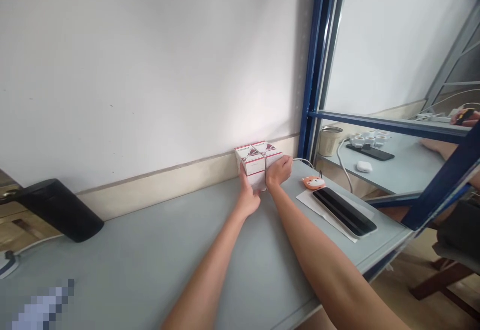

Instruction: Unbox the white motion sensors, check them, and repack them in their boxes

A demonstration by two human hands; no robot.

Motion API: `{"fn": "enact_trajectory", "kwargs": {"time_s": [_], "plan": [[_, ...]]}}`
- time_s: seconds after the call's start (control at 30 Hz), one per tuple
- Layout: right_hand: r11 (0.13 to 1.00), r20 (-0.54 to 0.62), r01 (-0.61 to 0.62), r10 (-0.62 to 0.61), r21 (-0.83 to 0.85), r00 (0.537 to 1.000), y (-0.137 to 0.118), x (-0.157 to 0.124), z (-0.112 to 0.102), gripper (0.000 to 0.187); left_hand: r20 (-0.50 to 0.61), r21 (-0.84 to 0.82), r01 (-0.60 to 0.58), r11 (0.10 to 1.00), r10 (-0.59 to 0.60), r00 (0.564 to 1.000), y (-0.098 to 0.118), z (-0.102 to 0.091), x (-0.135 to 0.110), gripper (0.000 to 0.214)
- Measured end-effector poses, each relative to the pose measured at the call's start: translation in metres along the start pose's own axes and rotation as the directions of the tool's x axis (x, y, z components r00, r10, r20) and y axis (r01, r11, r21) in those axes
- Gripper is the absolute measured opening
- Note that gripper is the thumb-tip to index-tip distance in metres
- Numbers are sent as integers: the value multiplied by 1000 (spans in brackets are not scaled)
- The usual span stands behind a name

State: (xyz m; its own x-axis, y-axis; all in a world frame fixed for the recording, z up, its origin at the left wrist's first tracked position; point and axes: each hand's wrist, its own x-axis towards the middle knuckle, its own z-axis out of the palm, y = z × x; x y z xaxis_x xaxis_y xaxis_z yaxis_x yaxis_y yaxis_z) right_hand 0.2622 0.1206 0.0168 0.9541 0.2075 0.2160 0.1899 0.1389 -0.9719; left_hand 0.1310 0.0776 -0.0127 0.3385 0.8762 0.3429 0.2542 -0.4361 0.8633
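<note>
A bundle of small white boxes [255,166] with red stripes and dark printing stands on the grey tabletop, close against the wall. A thin dark cord or band crosses over its top and runs down its front. My left hand [248,199] is closed on the bundle's left and lower front side, thumb up along the near corner. At the right side, my right hand [280,171] grips the bundle beside the cord, its fingers curled. The far sides of the boxes and some of my fingertips are hidden.
A black cylinder [65,212] stands at left. Right of my hands are an orange animal-face item [314,183], white paper [304,201] and a phone [345,212]. Past the blue metal frame [308,95] are a cup [330,142], an earbud case [364,167] and another person's hand [459,117].
</note>
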Motion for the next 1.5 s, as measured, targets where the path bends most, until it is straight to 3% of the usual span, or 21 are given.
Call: {"fn": "enact_trajectory", "kwargs": {"time_s": [0.1, 0.33, 0.67, 1.03, 1.3, 1.5], "plan": [[1000, 10, 4, -4, -4, 1000, 4, 1, 2, 29, -43, 91, 71, 993, -67, 997, -6, 6, 1, 106], [999, 48, 31, -31, 13, 998, 2, -1, -1, 36, -145, 279, 199, 939, -164, 976, -6, 15, -6, 113], [998, 65, -63, 64, -12, 996, 10, -6, -3, 45, -122, 290, 153, 945, -122, 985, -3, 8, -11, 99], [998, 115, 68, -69, 13, 991, 16, 1, -7, 49, -155, 296, 164, 941, -122, 980, -4, 8, -6, 100], [999, 92, 34, -33, -4, 995, 14, -1, -9, 51, -186, 308, 44, 950, 14, 982, -8, 10, -7, 92], [998, 106, 37, -32, -46, 994, 14, 0, -9, 55, -143, 370, 34, 928, 20, 990, -9, 13, -5, 90]]}}
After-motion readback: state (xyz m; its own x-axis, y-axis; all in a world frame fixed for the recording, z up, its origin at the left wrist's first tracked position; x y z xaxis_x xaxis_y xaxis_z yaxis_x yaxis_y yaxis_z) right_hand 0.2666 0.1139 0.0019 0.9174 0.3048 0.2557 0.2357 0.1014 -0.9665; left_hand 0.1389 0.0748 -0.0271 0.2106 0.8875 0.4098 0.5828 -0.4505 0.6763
